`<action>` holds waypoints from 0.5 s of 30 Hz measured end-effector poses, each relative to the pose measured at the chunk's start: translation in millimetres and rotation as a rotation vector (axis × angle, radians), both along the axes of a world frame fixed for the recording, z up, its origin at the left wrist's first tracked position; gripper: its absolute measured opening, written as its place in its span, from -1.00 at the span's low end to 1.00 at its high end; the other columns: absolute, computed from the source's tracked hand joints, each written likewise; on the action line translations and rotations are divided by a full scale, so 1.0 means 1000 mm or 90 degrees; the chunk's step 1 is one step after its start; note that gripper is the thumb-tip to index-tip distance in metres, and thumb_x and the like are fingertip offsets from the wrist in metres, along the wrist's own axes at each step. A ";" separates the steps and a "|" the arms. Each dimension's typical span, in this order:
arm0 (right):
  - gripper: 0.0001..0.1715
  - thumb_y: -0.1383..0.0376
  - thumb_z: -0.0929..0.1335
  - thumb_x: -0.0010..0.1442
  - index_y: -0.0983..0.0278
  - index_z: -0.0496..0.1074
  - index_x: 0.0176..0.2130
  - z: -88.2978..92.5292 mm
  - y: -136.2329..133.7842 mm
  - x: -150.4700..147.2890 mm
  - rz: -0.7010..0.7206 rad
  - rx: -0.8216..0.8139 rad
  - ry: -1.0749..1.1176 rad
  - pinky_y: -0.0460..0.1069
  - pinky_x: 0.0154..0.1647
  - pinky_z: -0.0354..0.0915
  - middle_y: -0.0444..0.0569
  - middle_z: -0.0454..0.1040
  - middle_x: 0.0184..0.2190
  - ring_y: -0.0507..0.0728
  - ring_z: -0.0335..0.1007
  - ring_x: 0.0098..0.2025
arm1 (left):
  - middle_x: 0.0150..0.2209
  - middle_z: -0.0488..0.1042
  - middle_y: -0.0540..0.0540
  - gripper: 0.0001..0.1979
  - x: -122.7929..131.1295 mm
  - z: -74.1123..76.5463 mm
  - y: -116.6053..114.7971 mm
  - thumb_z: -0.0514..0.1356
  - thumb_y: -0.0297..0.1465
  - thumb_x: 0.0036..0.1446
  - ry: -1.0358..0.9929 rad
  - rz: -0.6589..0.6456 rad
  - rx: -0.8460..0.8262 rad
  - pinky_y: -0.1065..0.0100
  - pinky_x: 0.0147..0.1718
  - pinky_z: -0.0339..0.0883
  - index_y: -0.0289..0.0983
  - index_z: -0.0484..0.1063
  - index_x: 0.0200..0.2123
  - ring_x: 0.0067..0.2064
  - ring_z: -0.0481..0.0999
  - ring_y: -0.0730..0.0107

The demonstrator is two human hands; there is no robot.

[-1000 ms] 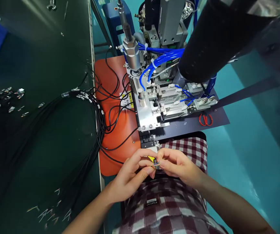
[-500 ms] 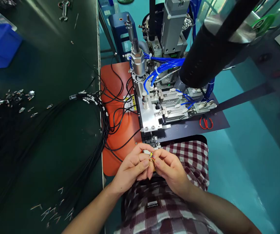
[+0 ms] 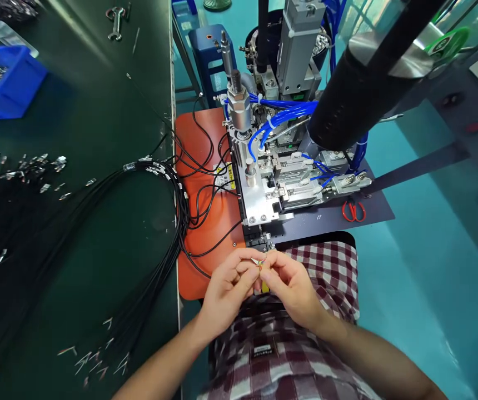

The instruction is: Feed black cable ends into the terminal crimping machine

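My left hand [image 3: 231,286] and my right hand [image 3: 291,286] meet above my lap, in front of the metal press machine [image 3: 258,205]. Both are closed in a pinch. Between the fingertips show the thin coloured wires [image 3: 259,265] of a cable end, yellow and red among them; the fingers hide most of it. Just beyond my hands is the front of the machine with its small dark tooling [image 3: 259,240]. A bundle of black cables [image 3: 180,214] lies to the left, partly over the orange base plate [image 3: 212,266].
A dark green table [image 3: 151,278] fills the left side, with a blue bin [image 3: 26,83] of small metal parts, loose metal connectors [image 3: 34,166] and wrenches [image 3: 116,25]. Red-handled scissors [image 3: 353,211] lie right of the machine. A black cylinder [image 3: 347,100] overhangs at the upper right.
My fingertips have drawn closer together over the wires, so less of the coloured strands shows. The whole view has shifted slightly to the right.
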State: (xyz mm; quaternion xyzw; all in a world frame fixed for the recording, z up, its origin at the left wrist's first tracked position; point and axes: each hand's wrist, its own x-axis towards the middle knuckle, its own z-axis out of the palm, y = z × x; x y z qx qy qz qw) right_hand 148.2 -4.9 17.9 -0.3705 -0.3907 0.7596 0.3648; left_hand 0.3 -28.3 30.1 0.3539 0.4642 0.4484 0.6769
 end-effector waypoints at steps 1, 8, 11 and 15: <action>-0.80 0.20 0.33 0.25 0.26 0.32 -0.35 0.000 -0.004 -0.001 -0.034 0.055 -0.054 -0.07 -0.43 0.16 -0.16 0.30 -0.47 0.00 0.18 -0.46 | -0.43 0.44 0.03 -0.83 0.004 0.000 -0.003 0.14 -0.36 0.24 0.079 0.039 0.026 0.56 -0.45 0.27 -0.20 0.39 -0.09 -0.44 0.38 0.58; -0.87 0.32 0.30 0.27 0.26 0.35 -0.36 0.004 -0.002 0.007 -0.023 0.235 -0.292 -0.07 -0.43 0.17 -0.14 0.31 -0.42 0.00 0.17 -0.44 | -0.43 0.35 0.06 -0.88 0.011 0.002 -0.002 0.18 -0.33 0.21 0.102 0.085 -0.003 0.53 -0.51 0.19 -0.22 0.40 -0.20 -0.47 0.33 0.58; -0.87 0.34 0.30 0.25 0.26 0.35 -0.37 0.008 0.003 0.011 -0.002 0.276 -0.338 -0.06 -0.42 0.17 -0.13 0.31 -0.43 0.02 0.21 -0.43 | -0.54 0.26 0.12 -0.86 0.006 0.005 0.002 0.19 -0.30 0.20 0.066 0.055 -0.065 0.51 -0.56 0.05 -0.24 0.40 -0.22 -0.55 0.19 0.63; -0.87 0.33 0.30 0.25 0.25 0.33 -0.38 0.009 0.003 0.009 0.018 0.268 -0.338 -0.08 -0.49 0.16 -0.13 0.31 -0.46 0.01 0.19 -0.48 | -0.60 0.23 0.14 -0.87 0.004 0.006 0.002 0.19 -0.31 0.21 0.040 0.055 -0.102 0.47 -0.55 0.00 -0.26 0.38 -0.27 -0.59 0.17 0.63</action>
